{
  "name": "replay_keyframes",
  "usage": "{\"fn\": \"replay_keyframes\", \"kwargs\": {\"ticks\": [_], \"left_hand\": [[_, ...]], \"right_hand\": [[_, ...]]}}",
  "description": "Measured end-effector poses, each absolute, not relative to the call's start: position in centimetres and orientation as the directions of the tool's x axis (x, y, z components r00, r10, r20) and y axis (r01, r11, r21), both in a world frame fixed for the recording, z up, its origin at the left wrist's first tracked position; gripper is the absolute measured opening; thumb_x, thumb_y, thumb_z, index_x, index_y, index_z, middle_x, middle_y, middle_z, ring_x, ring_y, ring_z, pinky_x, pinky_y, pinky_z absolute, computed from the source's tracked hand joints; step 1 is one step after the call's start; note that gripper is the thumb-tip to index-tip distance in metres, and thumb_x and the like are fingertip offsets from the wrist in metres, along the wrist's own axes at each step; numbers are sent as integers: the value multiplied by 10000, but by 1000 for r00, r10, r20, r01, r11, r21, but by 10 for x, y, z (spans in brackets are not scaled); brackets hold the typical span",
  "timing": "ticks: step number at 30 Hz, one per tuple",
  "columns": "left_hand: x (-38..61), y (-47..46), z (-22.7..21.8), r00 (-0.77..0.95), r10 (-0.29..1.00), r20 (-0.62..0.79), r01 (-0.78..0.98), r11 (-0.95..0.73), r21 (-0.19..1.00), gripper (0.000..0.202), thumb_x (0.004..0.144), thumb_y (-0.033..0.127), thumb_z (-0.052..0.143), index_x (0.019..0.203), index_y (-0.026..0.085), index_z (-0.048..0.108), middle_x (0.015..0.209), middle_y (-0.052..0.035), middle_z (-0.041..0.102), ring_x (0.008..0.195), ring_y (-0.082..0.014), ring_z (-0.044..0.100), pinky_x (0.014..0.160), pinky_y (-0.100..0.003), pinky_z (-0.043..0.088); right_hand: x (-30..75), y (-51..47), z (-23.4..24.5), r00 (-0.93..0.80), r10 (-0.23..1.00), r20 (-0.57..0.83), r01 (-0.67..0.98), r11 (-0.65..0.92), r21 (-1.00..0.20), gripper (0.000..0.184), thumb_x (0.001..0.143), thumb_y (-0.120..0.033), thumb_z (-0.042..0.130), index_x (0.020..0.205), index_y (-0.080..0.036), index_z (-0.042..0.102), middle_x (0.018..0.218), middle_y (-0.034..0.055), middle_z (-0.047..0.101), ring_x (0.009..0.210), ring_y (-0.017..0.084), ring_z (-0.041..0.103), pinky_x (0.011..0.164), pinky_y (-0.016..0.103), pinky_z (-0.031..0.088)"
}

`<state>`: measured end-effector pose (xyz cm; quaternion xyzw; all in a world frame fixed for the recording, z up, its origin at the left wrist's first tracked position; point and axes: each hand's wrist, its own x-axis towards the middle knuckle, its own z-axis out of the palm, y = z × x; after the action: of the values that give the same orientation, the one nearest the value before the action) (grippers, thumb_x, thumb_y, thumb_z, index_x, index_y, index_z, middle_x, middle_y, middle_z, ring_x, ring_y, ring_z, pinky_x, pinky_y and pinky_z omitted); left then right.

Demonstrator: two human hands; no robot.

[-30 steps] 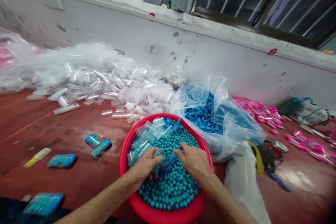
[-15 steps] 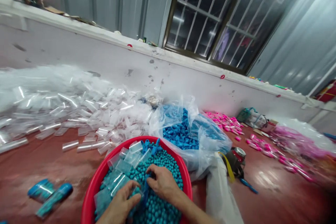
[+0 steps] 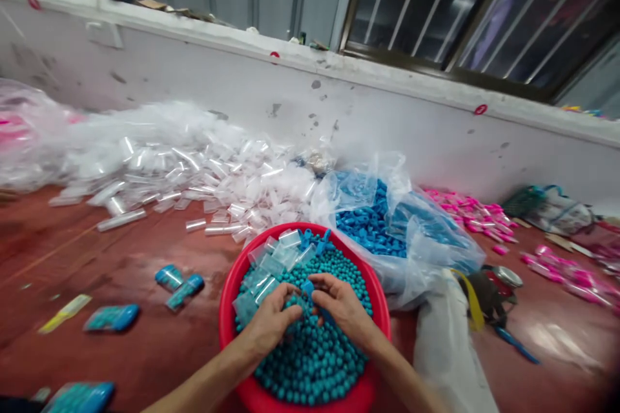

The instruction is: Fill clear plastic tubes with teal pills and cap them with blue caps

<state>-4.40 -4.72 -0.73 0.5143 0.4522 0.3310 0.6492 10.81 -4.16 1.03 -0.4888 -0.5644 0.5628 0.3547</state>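
A red tub (image 3: 227,310) full of small teal beads (image 3: 310,368) stands in front of me, with several clear plastic tubes (image 3: 264,284) lying on the beads at its left. Both hands are over the middle of the tub, close together. My right hand (image 3: 341,303) pinches a blue plastic cap (image 3: 307,287) between thumb and fingers. Just left of it, my left hand (image 3: 274,322) has its fingers curled together; teal shows between them, but what they hold is hidden. Blue pieces (image 3: 317,242) lie at the tub's far rim.
A heap of clear tubes (image 3: 194,168) lies along the wall. An open plastic bag (image 3: 411,264) of blue caps stands behind the tub. Filled, blue-capped tubes (image 3: 112,317) lie on the red floor to the left. Pink pieces (image 3: 475,213) and a white sack (image 3: 448,348) are at right.
My view has swung left and the tub appears further right. My hands have come closer together above the beads, and the blue cap now shows at my right fingertips.
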Motion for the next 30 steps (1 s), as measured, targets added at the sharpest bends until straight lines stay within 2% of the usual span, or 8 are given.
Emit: {"fn": "replay_keyframes", "kwargs": {"ticks": [3,7,14,20,23,26,28,30], "left_hand": [[-44,-48,-7,390,902,-185,-7,204,979,270,691,325,528,901,173,452,730,32,466,521,-65,409,393,-149,324],[-44,-49,-9,390,906,-165,7,177,984,295,700,309,513,952,176,435,744,29,459,522,-66,403,381,-149,330],[-42,-49,-5,389,897,-208,3,225,974,439,703,314,493,1099,169,372,755,10,504,486,-67,408,360,-161,323],[-43,-51,-3,363,904,-225,13,237,972,521,682,339,518,1156,187,363,807,9,481,464,-50,399,359,-167,327],[-42,-51,-8,360,916,-179,-23,200,979,444,707,344,498,1107,188,385,781,24,469,407,-36,359,343,-179,332],[-42,-51,-12,323,932,-165,0,174,985,325,732,350,479,1009,188,423,631,69,394,353,-33,309,320,-178,307],[-43,-51,-12,285,944,-166,37,162,986,277,736,354,481,955,191,437,574,84,344,342,-36,296,311,-171,284],[-44,-51,-10,270,947,-173,53,165,985,264,741,364,478,941,197,435,569,85,354,337,-37,305,308,-169,275]], "right_hand": [[111,-42,12,-284,951,-124,171,-77,-982,264,718,-261,525,966,-209,599,736,-15,569,516,98,505,419,194,427],[111,-47,9,-260,957,-131,265,-59,-962,266,765,-287,499,994,-207,608,603,-31,516,471,104,475,378,192,399],[108,-49,5,-266,964,-8,257,63,-964,273,812,-336,453,979,-205,626,661,1,558,583,134,546,518,237,477],[107,-50,2,-199,971,-130,235,-81,-969,264,783,-383,495,880,-186,641,535,-34,503,473,115,503,444,217,439],[106,-53,5,-225,974,-34,325,42,-945,240,815,-348,466,855,-193,645,569,-29,513,495,109,499,467,207,415],[106,-56,12,-350,933,85,412,235,-880,232,842,-282,439,766,-194,639,607,-23,509,551,109,499,533,210,402],[108,-56,16,-424,898,121,446,323,-835,216,836,-229,442,737,-190,629,634,-19,514,606,115,504,598,220,400],[114,-53,19,-463,876,134,450,362,-816,171,806,-183,467,777,-194,635,686,-12,536,679,127,514,668,235,401]]}}
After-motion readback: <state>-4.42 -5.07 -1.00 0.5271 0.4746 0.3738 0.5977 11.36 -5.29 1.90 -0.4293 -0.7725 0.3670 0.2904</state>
